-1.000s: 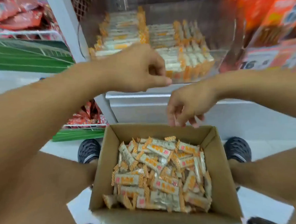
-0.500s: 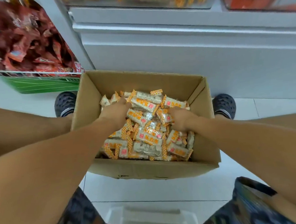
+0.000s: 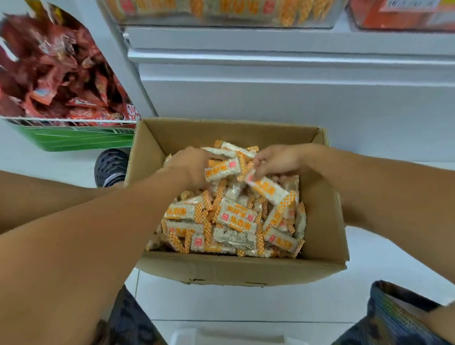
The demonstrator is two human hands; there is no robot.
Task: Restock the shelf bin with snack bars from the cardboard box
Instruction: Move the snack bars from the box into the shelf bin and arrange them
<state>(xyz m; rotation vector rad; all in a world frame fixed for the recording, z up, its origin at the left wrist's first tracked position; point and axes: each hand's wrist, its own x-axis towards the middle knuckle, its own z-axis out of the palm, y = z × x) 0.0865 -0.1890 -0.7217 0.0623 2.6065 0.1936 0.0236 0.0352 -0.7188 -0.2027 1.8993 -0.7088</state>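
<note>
Hands are down inside the cardboard box now, where a second ago the left one was up at the shelf bin and the right was only coming down to the box's far edge. The left hand is clenched around a small bunch of snack bars near the far left corner of the box, and these bars sit clear above the loose heap. The right hand pinches one bar by its end near the far right side, with the bar hanging tilted down toward the pile. Half a second back both hands were buried in the heap; now they are raised with bars in their fingers. That suggests a fresh load is gathered and the next step is likely the lift to the bin, whose front edge shows at the top of the view, already holding rows of the same bars. Plenty of bars remain in the box, so the restocking looks far from finished.
</note>
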